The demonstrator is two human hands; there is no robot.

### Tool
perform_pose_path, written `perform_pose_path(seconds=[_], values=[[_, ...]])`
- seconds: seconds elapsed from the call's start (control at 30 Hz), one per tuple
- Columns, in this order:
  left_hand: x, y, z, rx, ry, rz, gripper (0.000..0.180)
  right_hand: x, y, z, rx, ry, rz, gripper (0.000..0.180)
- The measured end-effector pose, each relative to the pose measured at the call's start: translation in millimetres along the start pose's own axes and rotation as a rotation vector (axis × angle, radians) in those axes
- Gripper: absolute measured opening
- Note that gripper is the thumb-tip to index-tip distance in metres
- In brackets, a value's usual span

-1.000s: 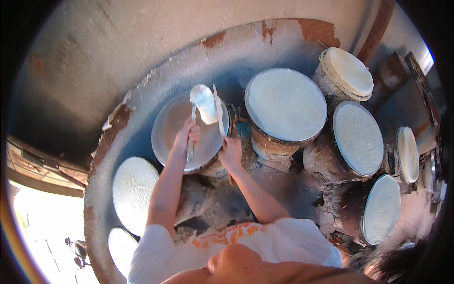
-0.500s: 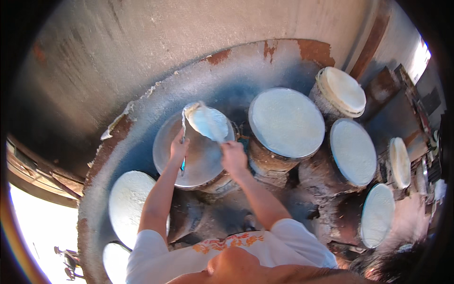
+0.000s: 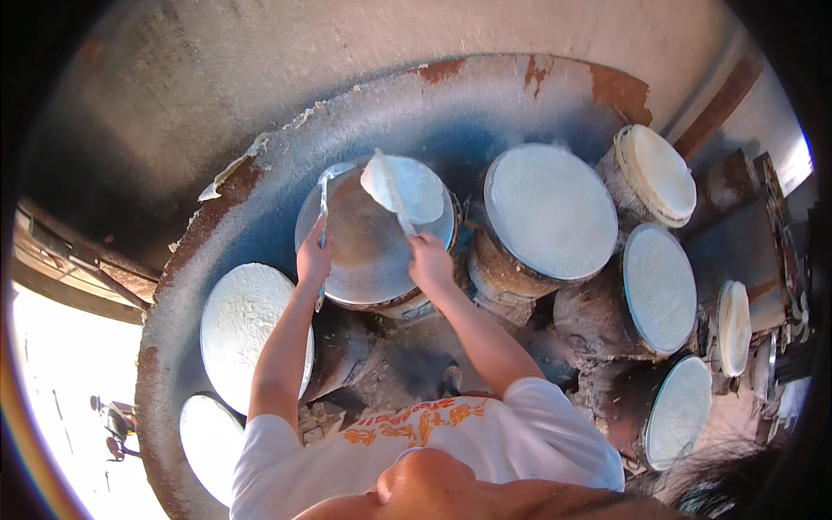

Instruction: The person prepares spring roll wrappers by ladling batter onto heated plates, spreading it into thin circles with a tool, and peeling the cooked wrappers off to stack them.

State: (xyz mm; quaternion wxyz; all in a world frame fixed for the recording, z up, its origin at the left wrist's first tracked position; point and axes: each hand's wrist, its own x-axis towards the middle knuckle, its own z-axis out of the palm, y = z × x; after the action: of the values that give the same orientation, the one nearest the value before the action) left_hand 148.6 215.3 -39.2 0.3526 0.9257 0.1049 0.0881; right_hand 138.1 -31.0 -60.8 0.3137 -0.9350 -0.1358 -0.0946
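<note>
My left hand (image 3: 314, 263) is closed round the handle of a ladle (image 3: 324, 208), its bent head over the far left of a round griddle (image 3: 355, 276). The bowl of the ladle shows only in part. My right hand (image 3: 431, 264) grips a long, flat, pale scraper (image 3: 394, 192). Its blade crosses a patch of white batter (image 3: 423, 189) on the griddle's far right part. The rest of the griddle's surface is bare, grey and brownish.
Batter-covered round griddles stand on drum-like stoves: one beside mine (image 3: 551, 212), others at right (image 3: 660, 288) and near left (image 3: 251, 334). Stacked pale flat rounds (image 3: 660, 176) lie at far right. A curved, rusty-edged metal wall (image 3: 399, 100) rises behind.
The ladle's head has moved left, away from the batter. The scraper has swung more upright over the white patch, which lies nearer the griddle's far right edge. The whole view has shifted slightly.
</note>
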Motion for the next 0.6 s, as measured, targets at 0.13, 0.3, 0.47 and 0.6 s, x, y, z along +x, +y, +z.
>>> perform_pose_path(seconds=[0.13,0.3,0.47,0.6], values=[[-27.7,22.1,-17.0,-0.137,-0.001,-0.198,0.051,33.0,4.0,-11.3,-0.068,-0.101,-0.006,0.038],[-33.6,33.0,-2.5,-0.206,0.061,-0.196,0.050,36.0,60.3,-46.7,-0.118,-0.010,-0.156,0.037],[-55.5,17.9,9.8,-0.100,0.286,-0.198,0.055,92.2,38.1,4.3,-0.039,-0.219,-0.353,0.033],[-90.8,13.0,26.8,0.004,0.434,-0.163,0.055,108.9,34.6,14.2,0.151,-0.319,-0.516,0.029]])
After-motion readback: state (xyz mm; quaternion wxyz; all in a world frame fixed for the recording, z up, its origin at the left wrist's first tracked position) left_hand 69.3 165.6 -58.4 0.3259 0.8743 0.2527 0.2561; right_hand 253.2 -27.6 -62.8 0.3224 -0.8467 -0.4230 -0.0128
